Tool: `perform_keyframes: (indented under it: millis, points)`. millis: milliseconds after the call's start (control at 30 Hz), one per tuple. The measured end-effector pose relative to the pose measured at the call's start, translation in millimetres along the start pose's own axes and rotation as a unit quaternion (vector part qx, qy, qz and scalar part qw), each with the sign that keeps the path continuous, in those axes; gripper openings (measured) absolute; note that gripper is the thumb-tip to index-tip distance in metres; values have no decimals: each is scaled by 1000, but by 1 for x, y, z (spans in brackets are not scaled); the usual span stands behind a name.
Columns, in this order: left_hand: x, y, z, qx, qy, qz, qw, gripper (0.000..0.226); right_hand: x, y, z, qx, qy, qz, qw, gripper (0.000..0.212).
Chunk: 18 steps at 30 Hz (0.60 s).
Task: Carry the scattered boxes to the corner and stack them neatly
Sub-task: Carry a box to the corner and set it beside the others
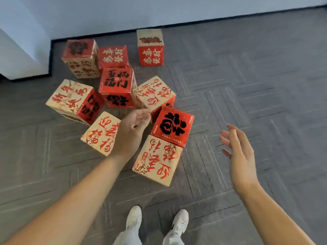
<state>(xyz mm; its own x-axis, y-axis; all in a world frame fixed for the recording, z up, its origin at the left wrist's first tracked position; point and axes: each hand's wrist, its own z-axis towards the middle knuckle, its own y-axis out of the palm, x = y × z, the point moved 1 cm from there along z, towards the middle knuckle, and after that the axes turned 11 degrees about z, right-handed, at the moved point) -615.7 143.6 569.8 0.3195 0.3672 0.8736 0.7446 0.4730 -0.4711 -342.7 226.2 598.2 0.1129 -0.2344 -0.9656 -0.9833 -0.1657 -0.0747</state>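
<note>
Red-and-cream printed boxes (115, 87) scattered on grey carpet (247, 85) near the wall corner (53, 41), all closed, contents unseen, nearest box (159, 160) lying between both hands, left hand (131, 128) relaxed, grasping nothing, right hand (237, 151) spread, empty, white shoes (134, 218) below

The boxes (158, 160) look like printed cardboard, the red faces faintly glossy. The floor (247, 82) is matt grey carpet tile with a ribbed weave; the wall (123, 11) is smooth, matt paint.
</note>
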Motion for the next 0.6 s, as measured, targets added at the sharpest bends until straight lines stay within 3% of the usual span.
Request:
perform_keyframes:
  millis: [133,300,367,500,600]
  points:
    - [-63,42,14,5,-78,19,997,46,65,8,51,-45,26,-52,997,70]
    - [-193,98,22,-39,-153,45,986,23,187,46,96,-130,40,-95,986,30]
    - [-245,115,24,-30,-188,46,981,24,242,60,107,-155,59,-104,981,26]
    - [-342,148,30,3,-249,47,967,16,352,77,119,-179,98,-126,971,37]
    - [-404,172,41,-2,-274,60,960,15,429,83,125,-169,131,-165,963,66]
